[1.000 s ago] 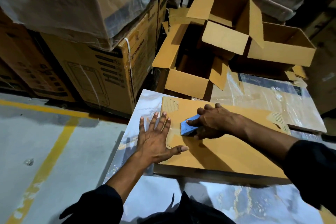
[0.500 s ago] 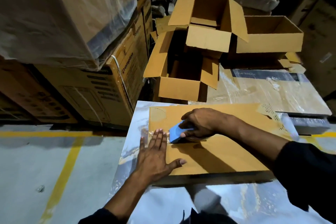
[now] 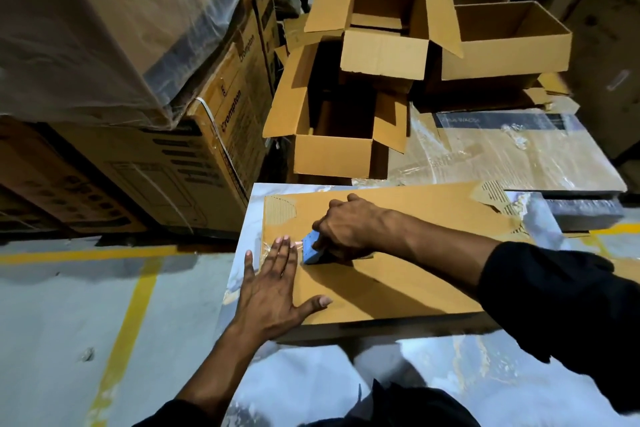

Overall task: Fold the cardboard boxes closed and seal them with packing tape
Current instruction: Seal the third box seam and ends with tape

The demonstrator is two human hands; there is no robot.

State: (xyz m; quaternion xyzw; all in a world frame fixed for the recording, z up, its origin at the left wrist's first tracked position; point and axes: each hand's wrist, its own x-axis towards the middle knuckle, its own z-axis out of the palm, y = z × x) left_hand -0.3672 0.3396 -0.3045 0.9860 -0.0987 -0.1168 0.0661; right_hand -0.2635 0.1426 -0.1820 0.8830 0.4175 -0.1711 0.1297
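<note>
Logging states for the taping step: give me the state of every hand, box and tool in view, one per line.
Left hand: flat, fingers straight, pressing on the box top.
Right hand: curled round the blue tape dispenser.
Blue tape dispenser: held against the box top.
Flat cardboard box: closed, lying flat on the table.
Three boxes behind: open, flaps up or out.

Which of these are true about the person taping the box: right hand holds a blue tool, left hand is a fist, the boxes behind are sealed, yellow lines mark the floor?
1. The right hand grips a blue tape dispenser. True.
2. The left hand is a fist. False: it lies flat on the flat cardboard box.
3. The empty boxes behind are sealed. False: their flaps stand open.
4. Yellow lines mark the floor. True.
</note>
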